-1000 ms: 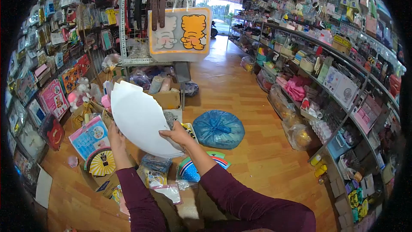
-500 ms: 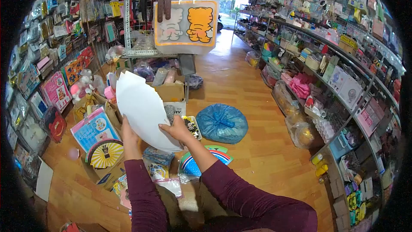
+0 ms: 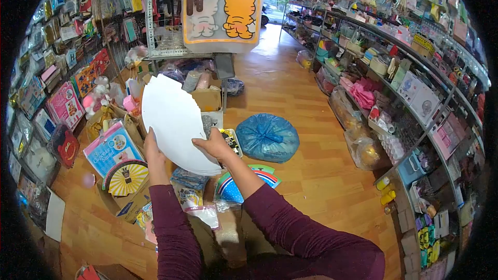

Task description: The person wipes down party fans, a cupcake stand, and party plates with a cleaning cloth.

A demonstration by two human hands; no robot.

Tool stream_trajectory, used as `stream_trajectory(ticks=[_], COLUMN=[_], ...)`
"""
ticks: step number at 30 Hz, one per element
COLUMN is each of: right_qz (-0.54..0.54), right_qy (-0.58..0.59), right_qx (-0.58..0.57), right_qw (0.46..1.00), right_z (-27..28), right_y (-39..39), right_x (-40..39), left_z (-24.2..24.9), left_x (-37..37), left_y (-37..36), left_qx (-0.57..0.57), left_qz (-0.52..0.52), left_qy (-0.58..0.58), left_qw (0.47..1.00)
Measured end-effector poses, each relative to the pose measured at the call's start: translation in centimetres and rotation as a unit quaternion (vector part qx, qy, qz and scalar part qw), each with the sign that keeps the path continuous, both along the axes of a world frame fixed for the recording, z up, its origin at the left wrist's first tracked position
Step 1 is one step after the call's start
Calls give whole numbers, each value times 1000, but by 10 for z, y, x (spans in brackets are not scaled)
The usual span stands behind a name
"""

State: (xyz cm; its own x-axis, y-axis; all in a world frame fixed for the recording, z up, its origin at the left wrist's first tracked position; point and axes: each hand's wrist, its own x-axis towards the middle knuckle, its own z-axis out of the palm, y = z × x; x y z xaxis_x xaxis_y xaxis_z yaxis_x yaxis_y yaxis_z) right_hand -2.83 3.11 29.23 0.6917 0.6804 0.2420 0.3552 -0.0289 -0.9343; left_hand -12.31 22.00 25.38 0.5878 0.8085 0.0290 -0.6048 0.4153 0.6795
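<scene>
A stack of white paper sheets (image 3: 174,119), curved along one edge and slightly fanned, is held up in front of me. My left hand (image 3: 154,154) grips its lower left edge. On the right edge, my right hand (image 3: 213,146) pinches the stack with the thumb on top. Beneath the hands lie plastic-wrapped packets (image 3: 191,179) and a blue fan shape with a rainbow rim (image 3: 231,189). To the left are a yellow striped fan shape (image 3: 124,179) and a blue-and-pink cupcake stand package (image 3: 115,148).
A tied blue plastic bag (image 3: 267,137) sits on the wooden floor to the right. Loaded shelves (image 3: 410,57) line the right side, hanging goods the left. A tiger-print bag (image 3: 223,18) hangs ahead, above a cardboard box (image 3: 206,99).
The view has shifted slightly. The paper stack has tilted so that its white face shows more broadly, and both hands still hold it.
</scene>
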Motion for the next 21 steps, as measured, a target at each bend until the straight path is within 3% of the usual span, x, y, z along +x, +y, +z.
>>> stream_trajectory(ticks=[4,8,12,13,16,21], right_qz=[34,-1,7,20,-5,26], right_qy=[28,-3,14,17,34,28], right_qx=[18,-3,-18,3,-39,20], right_qw=[999,1000,1000,1000,999,999], right_z=[4,-8,27,4,18,-15], right_y=[-2,4,-15,-3,-10,8], right_x=[-2,4,-14,0,-8,14], left_z=[17,14,0,0,7,14], left_x=[-7,-5,0,0,-4,-5], left_y=[-17,-11,2,3,-5,-13], left_qx=[25,31,57,63,76,95], left_qz=[38,43,32,41,74,77], left_qy=[-26,-43,-51,-32,14,-19], left_qw=[999,998,997,997,994,992])
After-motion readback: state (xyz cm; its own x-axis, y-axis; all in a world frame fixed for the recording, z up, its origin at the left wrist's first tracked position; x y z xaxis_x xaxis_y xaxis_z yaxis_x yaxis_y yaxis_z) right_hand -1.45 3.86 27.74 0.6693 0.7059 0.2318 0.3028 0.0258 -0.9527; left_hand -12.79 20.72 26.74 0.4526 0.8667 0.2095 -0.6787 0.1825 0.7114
